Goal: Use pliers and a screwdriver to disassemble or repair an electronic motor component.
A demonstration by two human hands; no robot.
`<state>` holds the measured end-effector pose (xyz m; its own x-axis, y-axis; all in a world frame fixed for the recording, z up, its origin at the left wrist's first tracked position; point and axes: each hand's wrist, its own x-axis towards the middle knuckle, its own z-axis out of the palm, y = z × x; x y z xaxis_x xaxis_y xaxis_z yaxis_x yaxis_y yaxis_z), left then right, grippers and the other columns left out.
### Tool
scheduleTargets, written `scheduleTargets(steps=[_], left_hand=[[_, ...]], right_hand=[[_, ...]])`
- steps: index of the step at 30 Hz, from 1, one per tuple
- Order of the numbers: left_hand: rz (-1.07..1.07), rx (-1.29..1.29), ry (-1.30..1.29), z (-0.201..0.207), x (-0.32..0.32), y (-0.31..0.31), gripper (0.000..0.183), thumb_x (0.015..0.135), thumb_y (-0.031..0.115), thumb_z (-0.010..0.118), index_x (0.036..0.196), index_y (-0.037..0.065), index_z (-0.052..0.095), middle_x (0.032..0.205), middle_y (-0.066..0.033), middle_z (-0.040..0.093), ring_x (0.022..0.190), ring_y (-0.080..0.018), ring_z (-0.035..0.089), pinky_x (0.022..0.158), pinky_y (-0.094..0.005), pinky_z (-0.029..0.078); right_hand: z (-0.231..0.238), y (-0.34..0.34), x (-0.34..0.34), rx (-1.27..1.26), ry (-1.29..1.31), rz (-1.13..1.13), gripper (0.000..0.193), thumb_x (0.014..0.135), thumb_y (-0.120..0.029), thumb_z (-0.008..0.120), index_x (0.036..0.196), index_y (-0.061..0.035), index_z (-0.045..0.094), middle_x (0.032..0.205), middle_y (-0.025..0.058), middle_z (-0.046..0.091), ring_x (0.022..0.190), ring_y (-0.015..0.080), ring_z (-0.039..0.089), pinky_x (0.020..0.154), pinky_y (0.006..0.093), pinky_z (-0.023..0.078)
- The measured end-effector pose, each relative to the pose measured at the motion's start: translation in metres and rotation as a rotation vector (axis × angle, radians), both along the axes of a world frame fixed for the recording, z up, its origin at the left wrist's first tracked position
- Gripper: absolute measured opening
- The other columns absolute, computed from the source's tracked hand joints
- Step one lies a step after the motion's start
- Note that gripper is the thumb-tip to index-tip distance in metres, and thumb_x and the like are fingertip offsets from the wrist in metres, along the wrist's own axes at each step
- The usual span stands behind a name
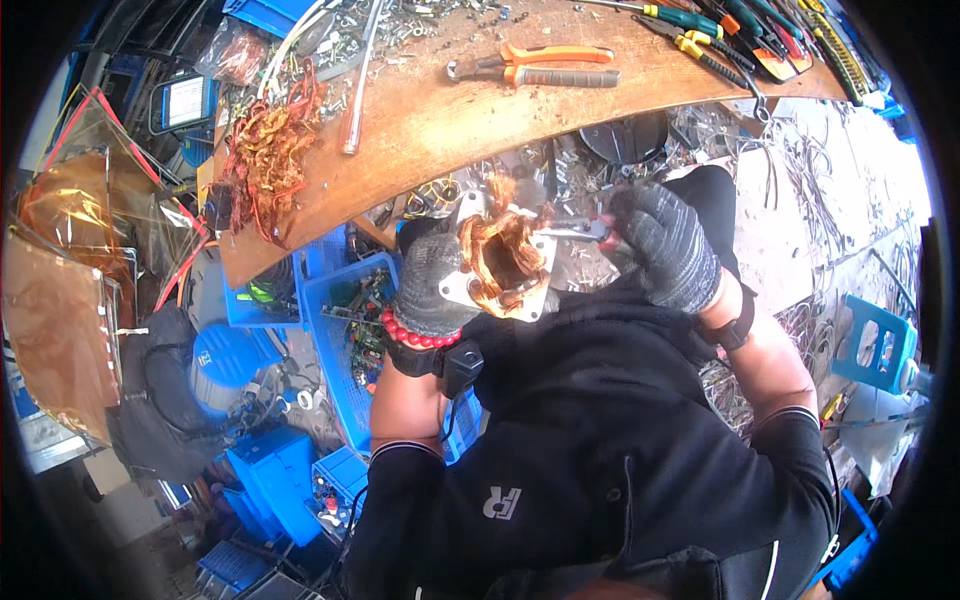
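Gloved left hand (432,290) grips copper-wound stator (503,262); right hand (665,245) clutches pliers (575,231); blue crate (350,335) holds circuit boards.

A wooden workbench (430,110) carries orange-handled pliers (535,65), tangled copper wire (268,150), screwdrivers (700,30) and what look like screws (420,20).

Bare wood lies open in the middle of the workbench (430,120), between the tangle of copper wire (265,150) at its left end and the orange-handled pliers (535,65). Screwdrivers (720,35) crowd the right end; blue crates (345,330) block below.
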<state>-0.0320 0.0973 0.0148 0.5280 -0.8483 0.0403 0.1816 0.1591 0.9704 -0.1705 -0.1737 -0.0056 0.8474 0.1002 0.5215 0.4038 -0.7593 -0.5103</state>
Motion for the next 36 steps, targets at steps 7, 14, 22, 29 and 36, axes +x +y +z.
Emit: scheduleTargets(steps=[7,14,22,29,36], left_hand=[[0.221,-0.31,0.64,-0.028,-0.02,-0.025,0.054,0.09,0.023,0.079,0.137,0.004,0.062,0.135,-0.0173,0.066,0.121,-0.0315,0.069,0.097,-0.0511,0.06],[0.308,-0.092,0.073,-0.04,-0.022,-0.028,0.074,0.085,0.032,0.088,0.145,0.005,0.055,0.146,-0.0138,0.061,0.123,-0.0276,0.067,0.102,-0.0485,0.059],[0.522,-0.081,-0.559,-0.049,-0.014,-0.037,0.099,0.073,0.037,0.1,0.15,0.002,0.048,0.144,-0.0134,0.056,0.131,-0.0285,0.059,0.112,-0.0461,0.049],[0.447,-0.101,-0.431,-0.059,-0.012,-0.032,0.103,0.072,0.039,0.101,0.152,0.004,0.046,0.151,-0.0151,0.054,0.136,-0.0297,0.057,0.114,-0.0474,0.048],[0.479,-0.202,0.02,-0.06,-0.026,-0.04,0.102,0.074,0.036,0.1,0.154,0.005,0.044,0.15,-0.0152,0.056,0.134,-0.0302,0.059,0.114,-0.0474,0.05]], right_hand=[[0.013,0.016,-0.007,-0.073,0.142,-0.191,0.026,0.085,-0.01,0.076,0.108,-0.001,0.07,0.111,0.0212,0.068,0.097,0.043,0.067,0.082,0.0504,0.057],[0.017,0.041,-0.017,-0.159,0.133,-0.358,0.025,0.088,-0.017,0.073,0.106,0.0,0.069,0.113,0.0224,0.07,0.098,0.0413,0.068,0.088,0.0531,0.054],[0.018,0.043,-0.011,0.077,0.315,-0.201,0.024,0.094,-0.019,0.07,0.107,0.001,0.069,0.099,0.0242,0.069,0.086,0.0432,0.069,0.074,0.0516,0.056],[0.018,0.037,-0.012,0.377,0.515,-0.069,0.024,0.102,-0.023,0.069,0.108,0.0005,0.07,0.094,0.0234,0.069,0.088,0.0422,0.069,0.075,0.0488,0.055],[0.003,0.032,-0.012,-0.126,0.075,-0.329,0.027,0.085,-0.014,0.074,0.108,-0.0014,0.07,0.122,0.0249,0.067,0.108,0.0431,0.067,0.09,0.0533,0.053]])
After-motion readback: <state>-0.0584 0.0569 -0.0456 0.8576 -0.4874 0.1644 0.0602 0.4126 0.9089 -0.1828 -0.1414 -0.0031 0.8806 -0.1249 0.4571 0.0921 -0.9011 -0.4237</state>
